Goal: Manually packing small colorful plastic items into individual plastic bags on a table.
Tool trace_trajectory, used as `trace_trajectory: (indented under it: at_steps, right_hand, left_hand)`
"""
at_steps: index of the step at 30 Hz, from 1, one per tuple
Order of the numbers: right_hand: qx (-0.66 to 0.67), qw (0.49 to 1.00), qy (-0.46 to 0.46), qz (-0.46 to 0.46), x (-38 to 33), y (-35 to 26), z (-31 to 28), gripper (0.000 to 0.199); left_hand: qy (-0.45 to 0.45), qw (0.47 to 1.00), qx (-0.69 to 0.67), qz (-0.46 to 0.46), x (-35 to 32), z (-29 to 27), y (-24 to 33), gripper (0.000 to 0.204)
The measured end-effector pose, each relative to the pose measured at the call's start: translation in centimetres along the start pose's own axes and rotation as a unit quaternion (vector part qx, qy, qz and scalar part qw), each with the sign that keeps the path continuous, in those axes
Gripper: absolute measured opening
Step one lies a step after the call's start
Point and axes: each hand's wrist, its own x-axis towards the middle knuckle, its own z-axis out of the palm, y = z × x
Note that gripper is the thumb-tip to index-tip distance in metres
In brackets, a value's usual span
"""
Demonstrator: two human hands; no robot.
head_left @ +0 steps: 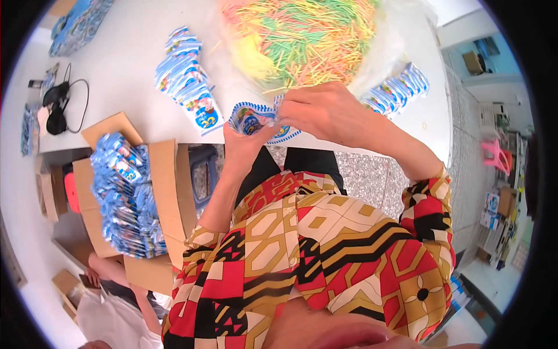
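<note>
A small blue-and-white printed packet (251,123) is held at the table's near edge, its mouth bulged apart. My left hand (243,145) is closed around its lower part, thumb and fingers on opposite sides. From the right, my right hand (328,113) has its fingers pinched together at the packet's right side; the fingertips are partly hidden. More printed film shows just below those fingertips, and I cannot tell whether it is a second packet. Just beyond both hands lies a big heap of thin pink, yellow and green sticks (314,46) on clear plastic.
Overlapping packets (186,81) fan out at left, with another row (401,90) at right. An open cardboard box (164,192) full of packets stands by my left arm. A black corded item (56,107) lies far left. Another person (116,314) is at lower left.
</note>
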Motion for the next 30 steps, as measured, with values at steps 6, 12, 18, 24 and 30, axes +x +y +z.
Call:
trace_trajectory:
  at_steps: [6,12,18,24,30]
  right_hand:
    - [-0.033,0.998,0.046,0.017,-0.4,-0.2,0.1,0.016]
    - [-0.091,0.988,0.128,0.003,0.4,0.1,0.5,0.013]
    - [0.113,0.983,0.138,0.047,0.5,1.1,-0.9,0.008]
    - [0.163,0.93,0.19,0.271,0.9,8.5,-4.3,0.009]
    - [-0.003,0.946,0.201,0.255,1.0,22.6,-2.6,0.013]
  left_hand:
    - [-0.006,0.998,0.058,0.027,0.8,0.9,0.2,0.016]
    - [0.001,0.999,-0.012,0.044,2.3,1.6,0.2,0.017]
    - [-0.051,0.996,-0.065,0.015,3.5,1.2,-1.2,0.026]
    - [-0.044,0.995,-0.091,0.011,4.0,0.3,-0.6,0.034]
    - [-0.017,0.995,-0.093,-0.025,4.9,-0.6,0.0,0.034]
